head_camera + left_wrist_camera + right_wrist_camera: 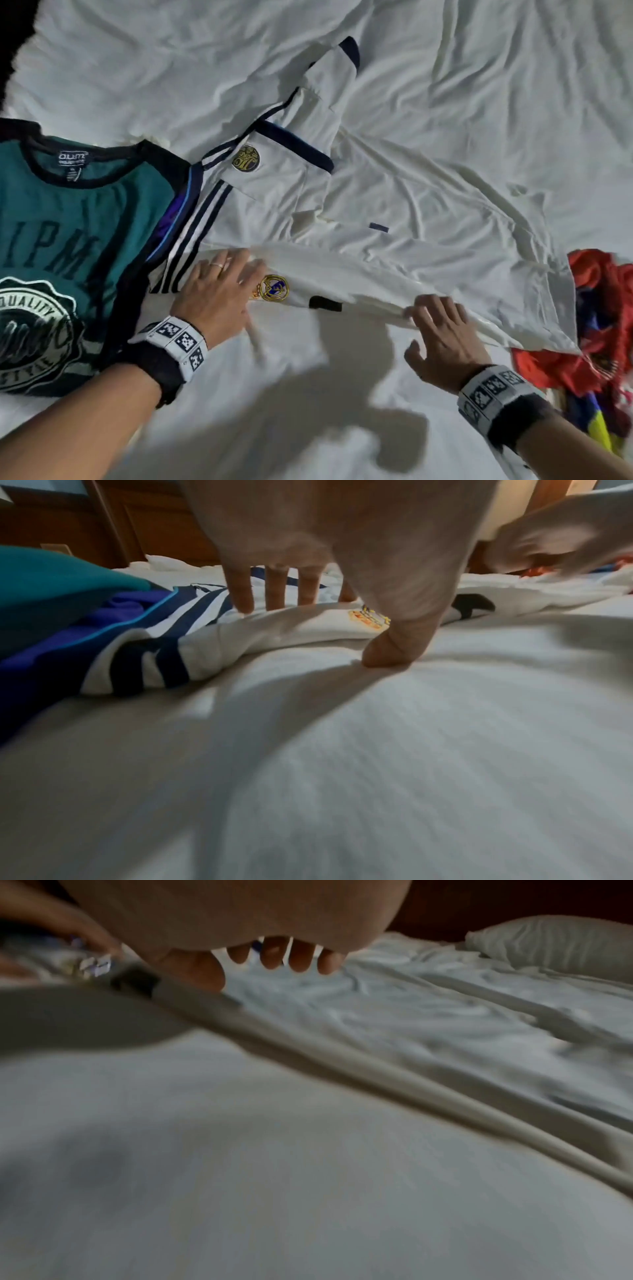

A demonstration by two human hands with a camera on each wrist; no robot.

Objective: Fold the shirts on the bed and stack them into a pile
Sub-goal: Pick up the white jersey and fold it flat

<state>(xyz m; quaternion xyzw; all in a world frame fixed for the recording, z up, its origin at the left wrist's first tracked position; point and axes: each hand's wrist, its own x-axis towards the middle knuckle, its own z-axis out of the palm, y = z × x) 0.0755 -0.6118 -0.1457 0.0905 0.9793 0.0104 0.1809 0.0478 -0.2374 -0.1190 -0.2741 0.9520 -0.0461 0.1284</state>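
Now, on the bed [479, 85], a white jersey [394, 212] with navy stripes and a gold crest, lying spread out, near edge folded over. Landmark: the crest [274, 288]. Just left of the crest, left hand [219, 294] flat on the folded edge, fingers straight and spread, pressing cloth down; thumb tip on the sheet just near of the crest in the left wrist view [387, 653]. Well right of the crest, right hand [442, 329] on the same folded edge, fingers loosely bent atop the cloth, thumb apart on the sheet; pinching nothing as far as can be told. Far left of the crest, a teal shirt [68, 240] with white print, lying flat, its side touching the jersey's striped sleeve. Far right of the crest, past the jersey's hem, a red crumpled garment [596, 363] with blue and yellow parts.
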